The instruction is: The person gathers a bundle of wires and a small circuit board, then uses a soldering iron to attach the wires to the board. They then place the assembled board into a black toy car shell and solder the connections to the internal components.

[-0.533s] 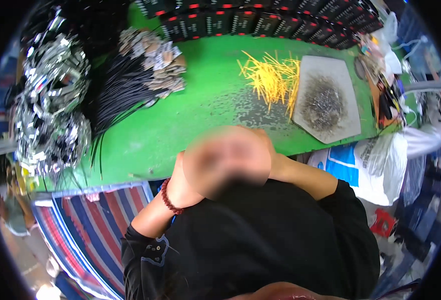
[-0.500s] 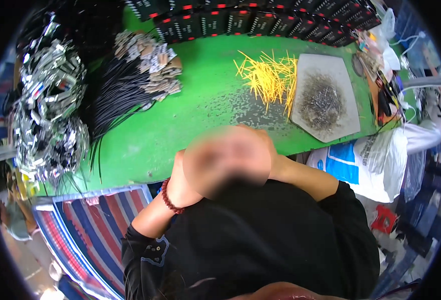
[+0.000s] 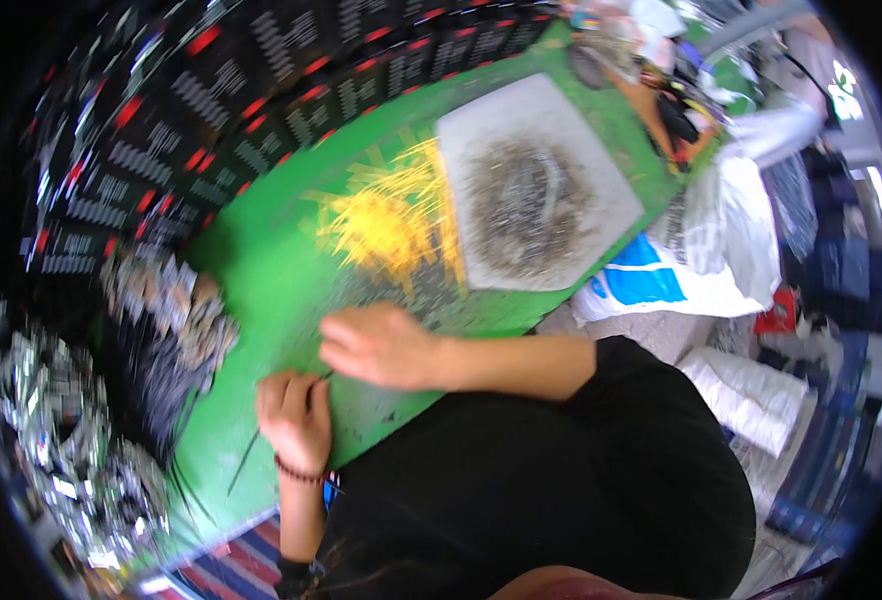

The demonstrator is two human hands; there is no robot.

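My left hand [image 3: 294, 415] is closed low over the green table, a dark red bead bracelet at its wrist. A thin black cord [image 3: 244, 464] comes out beneath it and slants toward the table's near left. Just to the right and a little farther off, my right hand [image 3: 379, 346] has its fingers curled together, slightly blurred. Whatever its fingertips pinch is hidden. Beyond that hand lies a loose heap of thin yellow strips [image 3: 386, 230].
Right of the strips lies a grey board [image 3: 531, 110] bearing small dark metal pieces [image 3: 536, 205]. Black boxes [image 3: 291, 125] line the back. Tagged black cords [image 3: 151, 375] and shiny silver bundles [image 3: 56, 400] fill the left. A white-and-blue bag [image 3: 721, 250] hangs at the right edge.
My view has turned, so the table's contents appear shifted left and tilted. My hands, held together near my body before, are now slightly apart and farther left in the picture.
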